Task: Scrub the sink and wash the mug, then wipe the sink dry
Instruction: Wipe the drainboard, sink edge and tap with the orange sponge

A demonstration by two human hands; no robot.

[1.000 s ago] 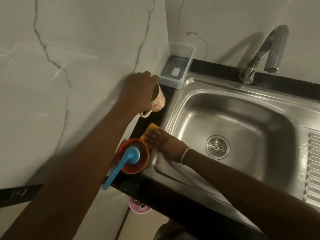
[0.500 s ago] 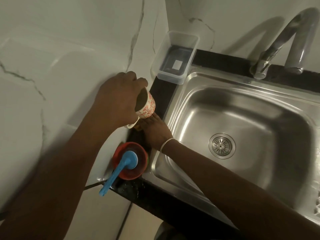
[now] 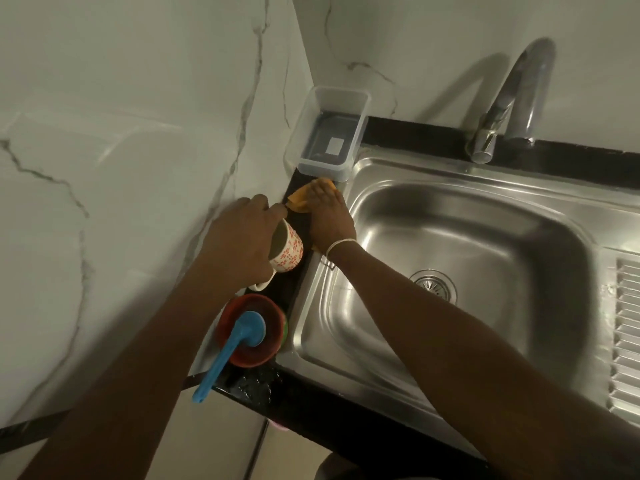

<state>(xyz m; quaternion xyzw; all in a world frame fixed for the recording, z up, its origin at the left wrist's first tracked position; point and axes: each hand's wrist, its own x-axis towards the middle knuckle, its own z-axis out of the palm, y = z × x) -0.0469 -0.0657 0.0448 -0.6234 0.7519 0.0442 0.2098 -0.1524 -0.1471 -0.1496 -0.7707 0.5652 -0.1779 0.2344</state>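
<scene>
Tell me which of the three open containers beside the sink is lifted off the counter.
The patterned mug, gripped by the left hand; the clear plastic tub and red bowl rest on the counter.

My left hand (image 3: 239, 244) holds the mug (image 3: 285, 249) tilted above the black surface (image 3: 301, 271); my right hand (image 3: 329, 216) presses an orange cloth (image 3: 299, 197) beside the sink (image 3: 467, 258).
</scene>
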